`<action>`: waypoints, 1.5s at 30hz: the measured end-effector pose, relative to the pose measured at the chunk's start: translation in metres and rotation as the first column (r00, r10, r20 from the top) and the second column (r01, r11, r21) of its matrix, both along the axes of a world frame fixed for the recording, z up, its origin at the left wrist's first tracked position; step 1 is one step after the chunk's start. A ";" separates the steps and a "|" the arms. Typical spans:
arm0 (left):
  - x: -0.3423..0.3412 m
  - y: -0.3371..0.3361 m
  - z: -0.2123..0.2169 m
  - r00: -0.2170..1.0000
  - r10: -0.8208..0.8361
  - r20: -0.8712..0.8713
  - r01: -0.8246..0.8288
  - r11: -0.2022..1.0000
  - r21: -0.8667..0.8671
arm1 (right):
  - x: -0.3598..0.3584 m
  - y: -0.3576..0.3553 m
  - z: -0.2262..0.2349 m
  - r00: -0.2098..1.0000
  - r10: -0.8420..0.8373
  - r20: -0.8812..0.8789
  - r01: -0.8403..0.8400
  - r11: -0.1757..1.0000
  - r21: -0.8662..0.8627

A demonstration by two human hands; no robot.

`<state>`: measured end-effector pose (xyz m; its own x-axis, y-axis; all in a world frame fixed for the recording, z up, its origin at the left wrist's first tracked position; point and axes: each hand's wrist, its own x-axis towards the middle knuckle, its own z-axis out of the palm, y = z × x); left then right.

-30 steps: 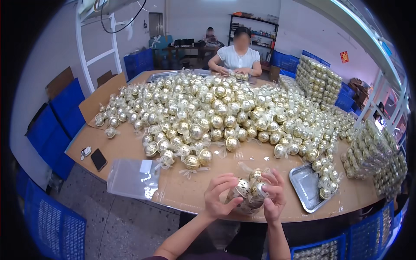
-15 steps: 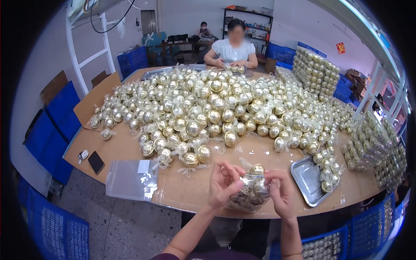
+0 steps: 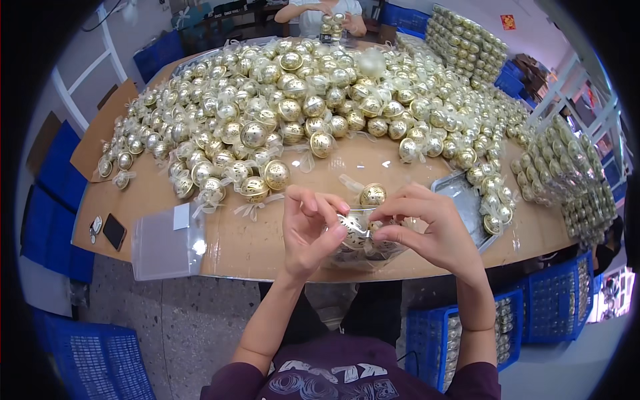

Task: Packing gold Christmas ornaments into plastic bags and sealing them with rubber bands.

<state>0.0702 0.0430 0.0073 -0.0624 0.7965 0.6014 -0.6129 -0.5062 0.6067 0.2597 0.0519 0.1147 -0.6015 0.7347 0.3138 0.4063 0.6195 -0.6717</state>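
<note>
Hands (image 3: 307, 233) touch bag (image 3: 365, 256); shirt (image 3: 340, 375) bears lettering.

Bright light, dark curved rim (glare on clear plastic (image 3: 168, 248))

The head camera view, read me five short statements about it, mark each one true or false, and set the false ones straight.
1. The left hand and the right hand are at a clear bag with gold balls in it. True.
2. The phone lies near the right end of the table. False: it lies near the left edge.
3. A metal tray is to the right of the bag. True.
4. The flat clear packets lie on the floor. False: the packets are on the table, by its near edge.
5. The person across the table wears a black top. False: the person wears a light one.
</note>
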 end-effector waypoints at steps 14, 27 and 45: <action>0.003 0.000 0.004 0.999 0.044 0.004 -0.044 0.999 -0.029 | -0.006 -0.005 0.000 0.995 -0.098 0.032 0.098 0.995 0.005; -0.002 -0.007 0.002 0.998 0.025 -0.051 -0.028 0.998 -0.062 | -0.024 -0.033 -0.022 0.973 -0.233 0.005 0.195 0.826 0.529; 0.000 -0.023 0.018 0.968 0.116 -0.224 -0.149 0.980 -0.136 | -0.014 -0.032 -0.029 0.937 -0.296 -0.187 0.325 0.934 0.150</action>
